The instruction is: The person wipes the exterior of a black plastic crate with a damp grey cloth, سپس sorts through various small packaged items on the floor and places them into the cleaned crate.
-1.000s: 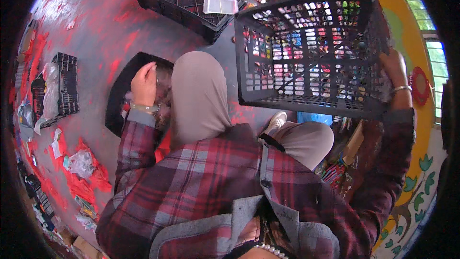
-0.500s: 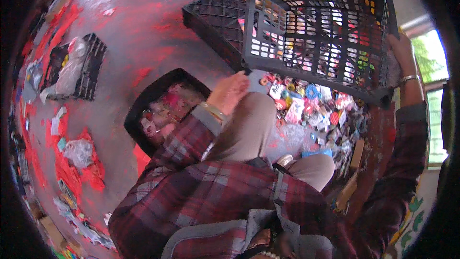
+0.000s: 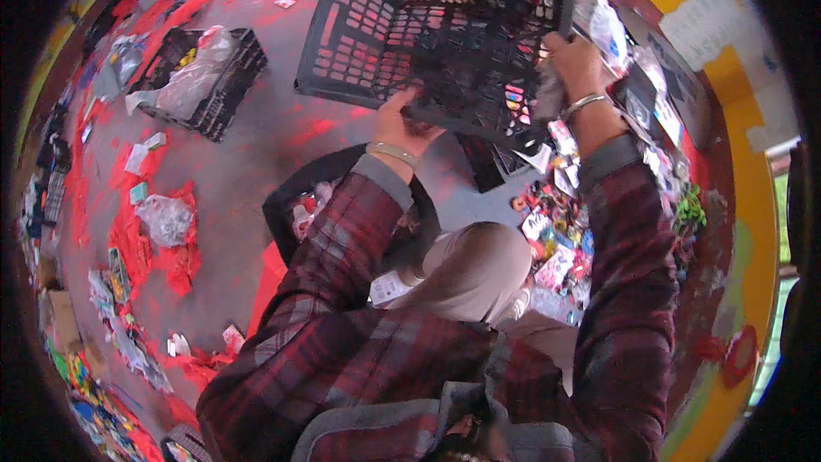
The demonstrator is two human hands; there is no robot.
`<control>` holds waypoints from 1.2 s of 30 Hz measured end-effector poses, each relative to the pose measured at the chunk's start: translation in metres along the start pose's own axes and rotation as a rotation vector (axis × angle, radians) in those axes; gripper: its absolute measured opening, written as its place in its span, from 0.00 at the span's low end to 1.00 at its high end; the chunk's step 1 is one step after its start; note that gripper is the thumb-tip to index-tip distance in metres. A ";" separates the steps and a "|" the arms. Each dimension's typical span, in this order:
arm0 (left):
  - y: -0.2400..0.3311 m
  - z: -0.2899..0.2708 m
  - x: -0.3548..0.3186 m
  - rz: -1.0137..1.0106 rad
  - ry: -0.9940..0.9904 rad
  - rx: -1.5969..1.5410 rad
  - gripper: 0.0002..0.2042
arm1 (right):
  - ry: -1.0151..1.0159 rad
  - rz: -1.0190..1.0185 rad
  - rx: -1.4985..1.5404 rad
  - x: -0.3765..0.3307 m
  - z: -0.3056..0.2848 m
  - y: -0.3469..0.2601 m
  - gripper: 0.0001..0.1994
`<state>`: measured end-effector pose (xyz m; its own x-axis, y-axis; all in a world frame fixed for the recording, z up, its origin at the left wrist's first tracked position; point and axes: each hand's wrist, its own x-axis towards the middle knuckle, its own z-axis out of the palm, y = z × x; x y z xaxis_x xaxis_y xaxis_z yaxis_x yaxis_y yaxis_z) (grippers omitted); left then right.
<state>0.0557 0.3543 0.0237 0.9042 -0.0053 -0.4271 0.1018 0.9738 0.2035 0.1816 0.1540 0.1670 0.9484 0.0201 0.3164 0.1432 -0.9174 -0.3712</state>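
Note:
A black slatted plastic crate (image 3: 346, 13) is held up in front of me, tilted so that its inside shows. My left hand (image 3: 402, 127) is closed on its near lower rim, the fingertips hidden behind the plastic. At the crate's right side, my right hand (image 3: 577, 68) grips the edge, with something greyish and blurred beside the fingers. Below my left forearm stands a black tub (image 3: 278, 205) with pinkish small items in it, partly covered by my sleeve. A heap of small colourful trinkets and cards (image 3: 556, 244) lies on the floor by my knee.
Another black crate (image 3: 227, 94) with a clear plastic bag stands at the left. A crumpled clear bag (image 3: 167, 218) rests on red sheeting. Papers and packets (image 3: 654, 107) line the right side, near a green bundle (image 3: 689, 205). A dark crate is partly hidden beneath the raised one.
The crate has moved left, away from the heap. My left hand has come up from near my knee and taken hold of its near rim. My view has turned right.

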 end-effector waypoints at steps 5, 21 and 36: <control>0.043 -0.058 0.033 0.222 0.068 0.092 0.02 | -0.069 -0.049 0.128 -0.006 0.066 -0.021 0.27; 0.138 -0.087 0.121 0.371 0.659 0.127 0.16 | -0.265 0.320 0.165 -0.213 0.008 0.284 0.14; -0.033 -0.126 0.228 0.433 0.749 -0.236 0.14 | 0.011 0.805 0.479 -0.301 -0.019 0.325 0.10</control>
<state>0.2060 0.3500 -0.1918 0.3274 0.4427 -0.8348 -0.3477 0.8779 0.3292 -0.0632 -0.1579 -0.0319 0.8107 -0.5556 -0.1848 -0.4515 -0.3921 -0.8015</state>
